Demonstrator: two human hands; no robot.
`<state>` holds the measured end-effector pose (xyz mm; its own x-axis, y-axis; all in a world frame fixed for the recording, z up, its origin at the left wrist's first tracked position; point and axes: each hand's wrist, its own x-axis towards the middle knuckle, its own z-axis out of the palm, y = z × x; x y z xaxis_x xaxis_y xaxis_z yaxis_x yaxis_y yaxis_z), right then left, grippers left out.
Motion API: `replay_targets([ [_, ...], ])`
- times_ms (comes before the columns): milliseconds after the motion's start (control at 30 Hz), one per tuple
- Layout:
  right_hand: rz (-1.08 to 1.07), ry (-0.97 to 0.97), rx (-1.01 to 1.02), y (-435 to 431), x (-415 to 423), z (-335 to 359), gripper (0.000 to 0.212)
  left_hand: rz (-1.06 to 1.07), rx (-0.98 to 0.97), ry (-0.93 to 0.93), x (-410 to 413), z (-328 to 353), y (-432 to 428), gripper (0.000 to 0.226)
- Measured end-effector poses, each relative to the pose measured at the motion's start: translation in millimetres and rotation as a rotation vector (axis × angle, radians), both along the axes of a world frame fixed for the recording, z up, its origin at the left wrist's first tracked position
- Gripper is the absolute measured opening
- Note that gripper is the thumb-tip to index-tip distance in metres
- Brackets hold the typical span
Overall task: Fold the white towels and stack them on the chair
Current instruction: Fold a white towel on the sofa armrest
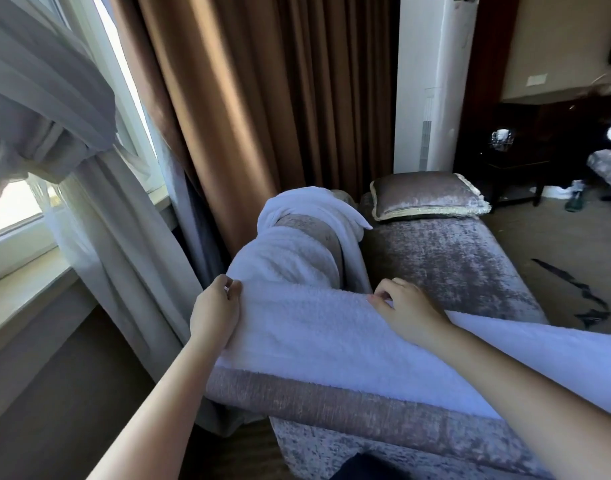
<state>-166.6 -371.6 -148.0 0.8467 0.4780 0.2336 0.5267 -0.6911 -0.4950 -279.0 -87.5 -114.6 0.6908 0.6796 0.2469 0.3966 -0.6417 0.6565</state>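
A white towel [307, 327] lies spread along the near back edge of a grey velvet chair [449, 268] and runs off to the right. My left hand [215, 311] grips its left end, fingers curled over the corner. My right hand [406, 311] pinches the towel's far edge near the chair's arm. A second white towel [297, 251] is draped loosely over the chair's armrest just beyond my hands, bunched at its far end.
A grey velvet cushion [425, 195] lies at the far end of the seat. Brown curtains [262, 98] and a sheer curtain [99, 209] hang at the left by the window. A white standing unit [432, 81] rises behind the chair. Dark furniture stands at the right.
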Motion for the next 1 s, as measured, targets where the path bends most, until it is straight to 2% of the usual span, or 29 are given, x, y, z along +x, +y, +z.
replay_targets([
  [100, -0.029, -0.052, 0.006, -2.3, -4.9, -2.7, 0.021, 0.034, 0.191, -0.003, -5.7, -11.8, -7.3, 0.021],
  [200, -0.045, -0.28, 0.004, -1.2, -17.2, -0.8, 0.02, 0.045, 0.491, -0.098, -8.5, -13.4, -14.7, 0.025],
  [267, -0.036, -0.429, 0.008, -0.7, -32.3, 0.2, 0.027, -0.063, 0.667, -0.178, -7.9, -14.2, -35.2, 0.034],
  [333, -0.039, -0.479, -0.021, 0.4, -50.2, -1.4, 0.038, -0.324, 0.664, -0.213, -7.0, -18.2, -72.1, 0.044],
  [433, -0.11, -0.471, -0.132, -6.5, -67.8, -9.8, 0.054, -0.542, 0.662, -0.069, -10.7, -38.7, -115.4, 0.061],
  [500, -0.183, -0.437, -0.222, -24.0, -70.7, -17.2, 0.061, -0.565, 0.694, 0.024, -15.6, -52.8, -118.8, 0.067],
  [667, -0.24, -0.306, -0.334, -64.1, -76.6, -34.2, 0.08, -0.549, 0.72, 0.074, -21.9, -67.2, -113.4, 0.066],
  [800, -0.238, -0.296, -0.299, -61.1, -80.9, -34.0, 0.082, -0.53, 0.676, 0.152, -22.9, -62.8, -118.5, 0.068],
  [900, -0.13, -0.335, -0.283, -79.8, -85.3, -34.3, 0.079, -0.518, 0.63, 0.225, -25.8, -56.7, -124.5, 0.07],
  [1000, -0.115, -0.349, -0.252, -121.7, -81.3, -31.2, 0.073, -0.568, 0.617, 0.2, -24.2, -43.3, -151.0, 0.072],
])
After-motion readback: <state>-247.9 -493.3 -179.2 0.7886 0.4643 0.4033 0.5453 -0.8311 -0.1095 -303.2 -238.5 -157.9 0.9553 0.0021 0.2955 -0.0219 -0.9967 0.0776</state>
